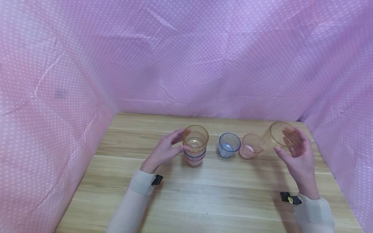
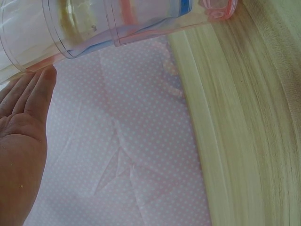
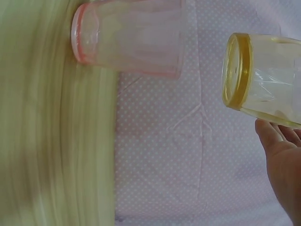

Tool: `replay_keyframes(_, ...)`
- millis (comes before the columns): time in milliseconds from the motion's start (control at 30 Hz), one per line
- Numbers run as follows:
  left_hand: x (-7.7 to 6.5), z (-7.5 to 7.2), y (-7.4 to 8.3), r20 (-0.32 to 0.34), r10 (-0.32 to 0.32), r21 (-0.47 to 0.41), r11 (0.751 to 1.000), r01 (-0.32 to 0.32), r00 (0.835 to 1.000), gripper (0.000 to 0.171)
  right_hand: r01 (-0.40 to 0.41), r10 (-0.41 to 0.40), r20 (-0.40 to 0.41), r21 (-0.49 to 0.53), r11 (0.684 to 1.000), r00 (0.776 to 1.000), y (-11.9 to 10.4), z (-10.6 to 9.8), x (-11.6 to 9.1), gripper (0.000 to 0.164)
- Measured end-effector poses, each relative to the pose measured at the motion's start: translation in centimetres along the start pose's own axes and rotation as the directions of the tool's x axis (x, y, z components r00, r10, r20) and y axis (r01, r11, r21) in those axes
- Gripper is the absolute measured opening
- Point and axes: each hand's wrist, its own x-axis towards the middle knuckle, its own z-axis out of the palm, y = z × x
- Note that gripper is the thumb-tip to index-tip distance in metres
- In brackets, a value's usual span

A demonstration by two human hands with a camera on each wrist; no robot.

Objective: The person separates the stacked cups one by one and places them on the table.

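Note:
My left hand (image 1: 161,151) grips a stack of clear tinted cups near its top, thumb on the near side and fingers behind. Topmost is a yellow cup (image 1: 196,146); below it show a blue rim and a pink cup (image 1: 194,163) at the bottom. In the left wrist view the nested cups (image 2: 84,28) stand on the table. My right hand (image 1: 303,163) holds another yellow cup (image 3: 270,75) above the table, thumb and fingers round its sides. Left of that hand stand a pink cup (image 1: 248,150) and a blue cup (image 1: 229,145), both upright.
The wooden table (image 1: 209,200) carries all the standing cups. Pink dotted cloth (image 1: 180,71) hangs behind it and along both sides. A black strap piece (image 1: 157,180) sits at the left wrist, with another (image 1: 287,196) at the right.

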Motion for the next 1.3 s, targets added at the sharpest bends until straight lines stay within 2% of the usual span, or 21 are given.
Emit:
replay_keyframes(333, 0.0, 0.0, 0.0, 0.001, 0.013, 0.003, 1.000, -0.013, 1.000, 0.070, -0.114, 0.104, -0.103, -0.094, 0.989, 0.989, 0.3, -1.1, 0.0, 0.094)
replay_keyframes(867, 0.0, 0.1, 0.0, 0.003, -0.005, 0.028, 1.000, 0.005, 1.000, 0.071, -0.226, 0.204, -0.146, -0.155, 0.962, 0.968, 2.2, -3.4, 0.2, 0.083)
replay_keyframes(1033, 0.0, 0.1, -0.1, 0.000, -0.008, 0.035, 0.999, 0.008, 1.000, 0.071, -0.257, 0.234, -0.136, -0.195, 0.946, 0.963, 2.8, -4.1, 0.3, 0.083)
replay_keyframes(1167, -0.1, 0.1, -0.1, 0.000, -0.011, 0.035, 0.999, 0.011, 1.000, 0.071, -0.284, 0.266, -0.105, -0.233, 0.930, 0.958, 3.3, -4.7, 0.3, 0.091)
replay_keyframes(1300, -0.1, 0.1, 0.0, 0.000, -0.004, 0.030, 1.000, 0.004, 1.000, 0.071, -0.289, 0.289, -0.054, -0.345, 0.893, 0.956, 3.9, -5.5, 0.4, 0.097)
